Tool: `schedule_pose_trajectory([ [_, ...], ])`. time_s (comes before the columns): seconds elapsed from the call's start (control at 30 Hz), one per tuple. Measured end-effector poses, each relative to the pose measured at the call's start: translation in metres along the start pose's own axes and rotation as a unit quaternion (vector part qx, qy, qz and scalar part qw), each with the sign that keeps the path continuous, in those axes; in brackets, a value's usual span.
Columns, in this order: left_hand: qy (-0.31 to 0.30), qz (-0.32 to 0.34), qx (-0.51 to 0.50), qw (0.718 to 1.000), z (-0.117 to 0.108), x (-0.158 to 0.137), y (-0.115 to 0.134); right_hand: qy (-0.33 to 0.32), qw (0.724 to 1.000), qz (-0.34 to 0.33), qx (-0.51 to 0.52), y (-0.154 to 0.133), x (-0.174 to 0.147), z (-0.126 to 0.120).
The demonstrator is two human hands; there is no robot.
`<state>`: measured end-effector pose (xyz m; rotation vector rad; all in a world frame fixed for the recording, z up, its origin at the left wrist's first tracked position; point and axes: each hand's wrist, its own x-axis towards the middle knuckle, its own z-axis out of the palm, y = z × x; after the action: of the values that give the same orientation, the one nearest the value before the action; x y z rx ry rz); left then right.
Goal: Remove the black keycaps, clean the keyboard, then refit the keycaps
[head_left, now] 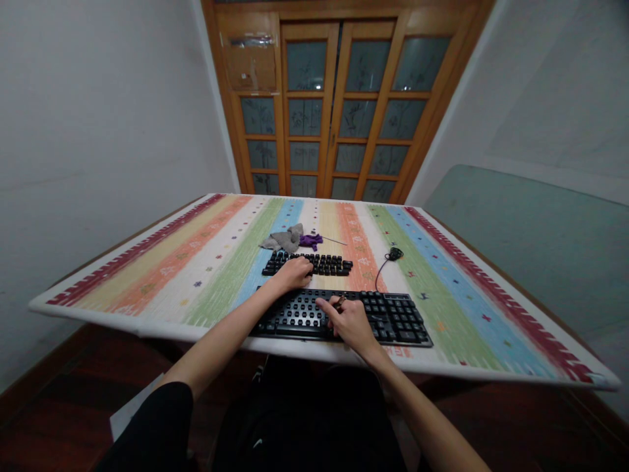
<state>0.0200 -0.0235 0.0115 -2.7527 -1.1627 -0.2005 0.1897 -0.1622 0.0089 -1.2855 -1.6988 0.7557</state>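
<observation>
Fingers bent downward, the left hand (296, 272) rests at the loose keycaps (331, 265), which lie in rows near the middle of the worktop (211, 262); from where I stand I cannot tell whether it pinches one. Just beyond it, towards the worktop's far edge, a crumpled grey cloth (285, 239) lies beside a bunched purple cloth (310, 241), and a thin rod (335, 240) sticks out rightward from the purple one. The rows of keycaps run from below the grey cloth to a little past the purple one.

Nearer the person, the black keyboard (400, 321) lies along the near edge of the worktop, its long side roughly parallel to it. Its left and middle part shows bare switches on a shiny plate, while the block at its right end has its caps on. Over that middle part, the right hand (350, 321) is closed round a small brownish object (339, 303), mostly hidden by the fingers. Further right, a dark cable (394, 254) leaves the keyboard's back edge and ends in a coiled bundle, well in from the worktop's right edge.
</observation>
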Motion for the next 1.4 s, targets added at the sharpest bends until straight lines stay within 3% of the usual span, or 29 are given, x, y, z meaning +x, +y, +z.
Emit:
schedule_pose_trajectory([
  [0.2,-0.003,0.001,0.002,1.0,-0.004,-0.001,0.003,0.008,0.996,-0.071,-0.046,-0.002,0.0,0.002],
  [0.4,-0.002,0.002,0.001,1.0,-0.007,-0.006,0.003,-0.001,1.0,-0.017,-0.006,0.006,0.002,-0.001],
  [0.53,0.012,0.008,0.002,1.0,-0.01,-0.012,0.002,-0.017,1.0,-0.024,-0.008,0.009,-0.002,-0.001],
  [0.83,0.05,0.034,-0.076,0.995,-0.014,-0.034,0.008,-0.013,0.978,-0.113,-0.174,0.005,0.006,0.009],
  [0.93,0.038,0.054,-0.118,0.991,-0.016,-0.047,0.012,-0.035,0.977,-0.089,-0.192,0.002,0.02,0.007],
  [1.07,0.02,0.083,-0.166,0.982,-0.019,-0.061,0.015,-0.129,0.983,0.03,-0.127,0.004,0.039,0.002],
  [1.17,0.022,0.1,-0.208,0.973,-0.022,-0.068,0.019,-0.157,0.98,0.096,-0.071,0.008,0.046,0.0],
  [1.27,0.023,0.102,-0.257,0.961,-0.027,-0.072,0.025,-0.144,0.983,0.105,-0.038,0.008,0.047,-0.003],
  [1.4,0.034,0.101,-0.299,0.948,-0.036,-0.073,0.037,-0.106,0.993,0.056,-0.001,0.003,0.043,-0.01],
])
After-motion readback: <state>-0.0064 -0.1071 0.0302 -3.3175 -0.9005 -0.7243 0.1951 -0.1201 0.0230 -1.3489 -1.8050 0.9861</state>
